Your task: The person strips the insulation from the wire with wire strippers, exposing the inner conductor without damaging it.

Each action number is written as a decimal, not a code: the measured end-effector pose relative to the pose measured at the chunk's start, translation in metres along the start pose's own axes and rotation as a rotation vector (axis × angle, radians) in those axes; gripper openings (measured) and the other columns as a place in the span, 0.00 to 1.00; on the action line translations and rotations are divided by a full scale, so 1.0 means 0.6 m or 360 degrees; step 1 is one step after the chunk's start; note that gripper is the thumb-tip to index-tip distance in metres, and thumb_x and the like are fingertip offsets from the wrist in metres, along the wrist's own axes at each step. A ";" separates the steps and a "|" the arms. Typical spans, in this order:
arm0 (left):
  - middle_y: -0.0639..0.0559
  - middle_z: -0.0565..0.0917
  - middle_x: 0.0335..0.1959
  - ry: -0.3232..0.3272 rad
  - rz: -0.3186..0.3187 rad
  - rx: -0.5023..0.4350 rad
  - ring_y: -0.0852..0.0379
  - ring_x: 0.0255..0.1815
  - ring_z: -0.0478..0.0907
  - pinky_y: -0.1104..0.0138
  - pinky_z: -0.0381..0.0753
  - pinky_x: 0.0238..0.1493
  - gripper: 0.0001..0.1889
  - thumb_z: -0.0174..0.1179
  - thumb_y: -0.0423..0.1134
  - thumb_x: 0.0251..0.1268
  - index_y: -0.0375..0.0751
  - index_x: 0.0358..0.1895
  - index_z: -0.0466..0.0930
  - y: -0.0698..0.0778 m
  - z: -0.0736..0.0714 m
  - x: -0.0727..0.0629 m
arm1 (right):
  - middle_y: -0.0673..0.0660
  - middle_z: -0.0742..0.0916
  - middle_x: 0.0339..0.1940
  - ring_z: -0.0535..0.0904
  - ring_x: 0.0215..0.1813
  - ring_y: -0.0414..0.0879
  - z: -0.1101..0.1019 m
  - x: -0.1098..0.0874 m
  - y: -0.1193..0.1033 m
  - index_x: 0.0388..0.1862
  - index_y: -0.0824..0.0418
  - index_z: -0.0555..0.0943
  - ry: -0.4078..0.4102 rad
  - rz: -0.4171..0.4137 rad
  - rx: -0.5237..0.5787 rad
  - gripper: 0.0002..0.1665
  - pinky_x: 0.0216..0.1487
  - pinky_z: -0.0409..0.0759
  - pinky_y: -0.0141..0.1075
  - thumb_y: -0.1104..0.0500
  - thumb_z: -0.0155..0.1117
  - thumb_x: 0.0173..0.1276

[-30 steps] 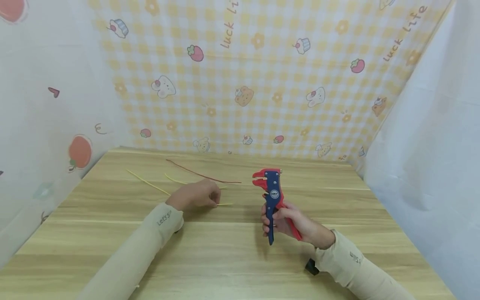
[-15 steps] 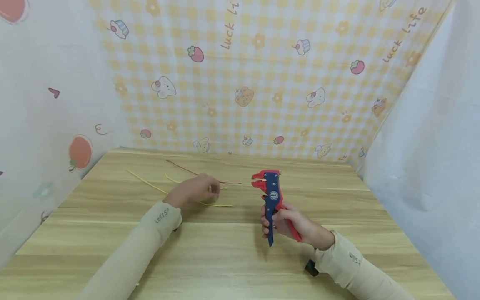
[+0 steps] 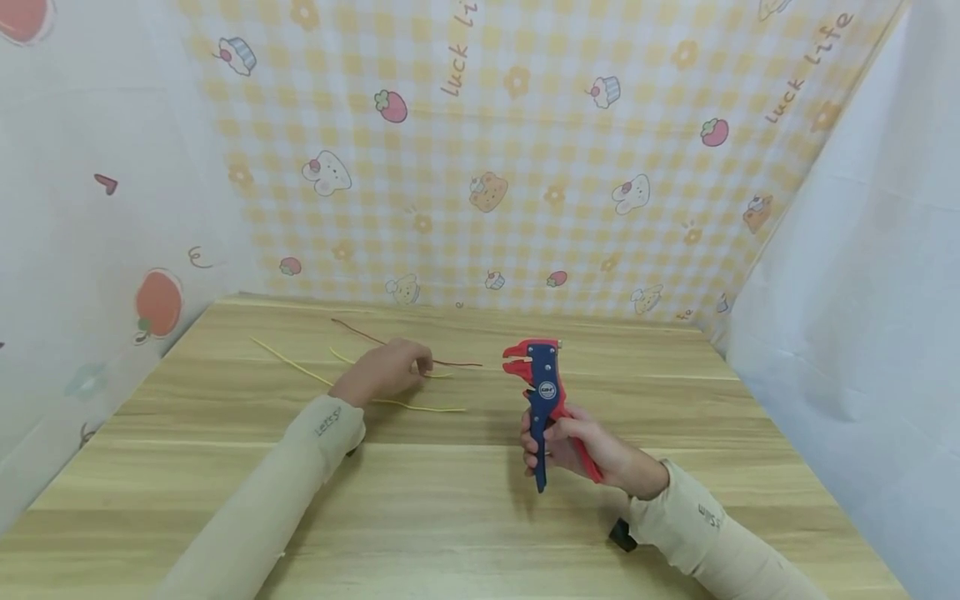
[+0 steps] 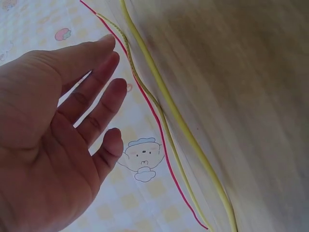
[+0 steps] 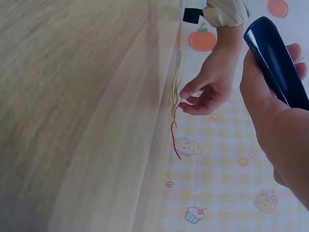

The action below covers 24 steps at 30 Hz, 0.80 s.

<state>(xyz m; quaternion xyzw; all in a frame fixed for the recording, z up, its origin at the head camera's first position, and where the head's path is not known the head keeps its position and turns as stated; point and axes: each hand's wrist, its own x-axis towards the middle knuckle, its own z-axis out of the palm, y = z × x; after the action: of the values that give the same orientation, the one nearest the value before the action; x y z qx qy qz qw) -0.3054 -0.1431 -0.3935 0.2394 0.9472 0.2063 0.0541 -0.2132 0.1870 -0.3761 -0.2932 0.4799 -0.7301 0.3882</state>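
Observation:
My left hand (image 3: pixel 390 367) hovers over the wires on the left of the table. In the left wrist view its fingers (image 4: pixel 104 104) are loosely bent and apart, holding nothing. Closest to them lie the thin red wire (image 4: pixel 161 123) and a yellow wire (image 4: pixel 166 128), with a second yellow wire (image 4: pixel 186 130) beyond. The head view has the hand partly covering these wires. My right hand (image 3: pixel 588 446) grips a blue and red wire stripper (image 3: pixel 546 367) by its handles, upright, with the notched red head pointing left. The right wrist view shows only a dark handle (image 5: pixel 277 60).
The wood-grain table (image 3: pixel 480 517) spreads out under both arms. A yellow checked cloth (image 3: pixel 450 233) hangs behind it, with white sheets on the left (image 3: pixel 90 250) and right (image 3: pixel 847 292). A black wrist strap part (image 3: pixel 622 535) sticks out below the right sleeve.
My left hand has left the near yellow wire and shifted back toward the other yellow wire and the red one. The near wire lies on the table. My right hand has hardly moved.

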 end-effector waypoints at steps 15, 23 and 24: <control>0.51 0.85 0.46 0.0019 -0.0073 0.0221 0.49 0.50 0.81 0.51 0.79 0.51 0.06 0.65 0.37 0.65 0.47 0.43 0.84 0.000 0.000 0.021 | 0.53 0.80 0.38 0.79 0.42 0.46 -0.004 0.000 0.001 0.52 0.63 0.70 -0.0011 -0.0007 -0.0011 0.19 0.57 0.77 0.45 0.71 0.36 0.67; 0.53 0.84 0.41 0.0023 -0.0120 0.0225 0.51 0.47 0.80 0.53 0.78 0.50 0.03 0.66 0.36 0.64 0.49 0.38 0.82 -0.004 0.002 0.024 | 0.53 0.80 0.38 0.79 0.41 0.46 -0.004 0.000 0.002 0.51 0.64 0.69 0.0018 0.0011 -0.0009 0.16 0.56 0.77 0.45 0.70 0.40 0.67; 0.53 0.84 0.40 0.0025 -0.0120 0.0225 0.51 0.47 0.80 0.53 0.78 0.49 0.03 0.66 0.35 0.64 0.49 0.37 0.82 -0.004 0.002 0.024 | 0.53 0.80 0.39 0.79 0.41 0.46 -0.004 0.000 0.001 0.51 0.64 0.69 0.0010 0.0005 -0.0010 0.16 0.56 0.77 0.45 0.70 0.40 0.67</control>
<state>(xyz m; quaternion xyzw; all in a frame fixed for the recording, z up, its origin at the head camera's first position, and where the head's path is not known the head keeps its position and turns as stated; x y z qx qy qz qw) -0.3192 -0.1378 -0.3957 0.2052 0.9681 0.1386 0.0375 -0.2149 0.1876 -0.3777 -0.2914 0.4838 -0.7289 0.3869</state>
